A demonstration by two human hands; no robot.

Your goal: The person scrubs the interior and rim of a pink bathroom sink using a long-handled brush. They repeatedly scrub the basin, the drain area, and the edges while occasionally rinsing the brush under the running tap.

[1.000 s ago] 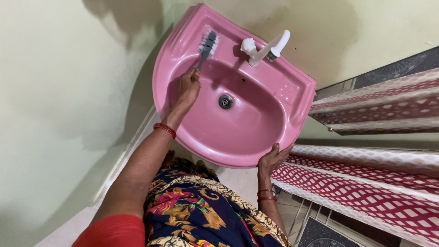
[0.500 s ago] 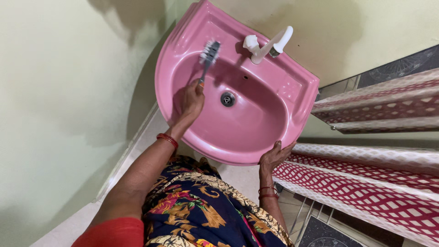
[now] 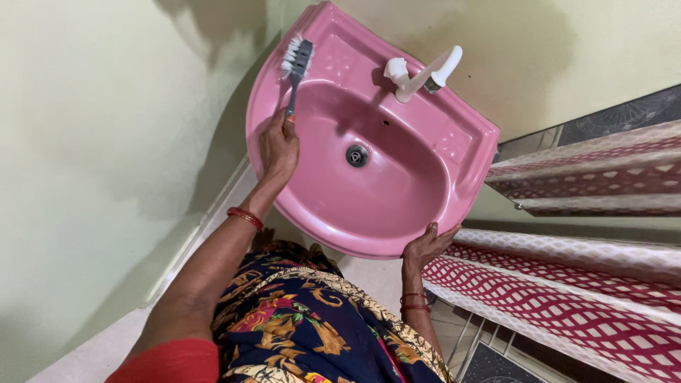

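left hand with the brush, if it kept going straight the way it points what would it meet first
The left hand aims the brush up the pink sink's back left rim; beyond that, probably the pale wall, though depth is unclear.

The left hand [image 3: 279, 147] is gripping a grey brush [image 3: 296, 62], its white bristles lying on the pink sink [image 3: 397, 206] rim, while the right hand [image 3: 424, 247] is clasping the front edge
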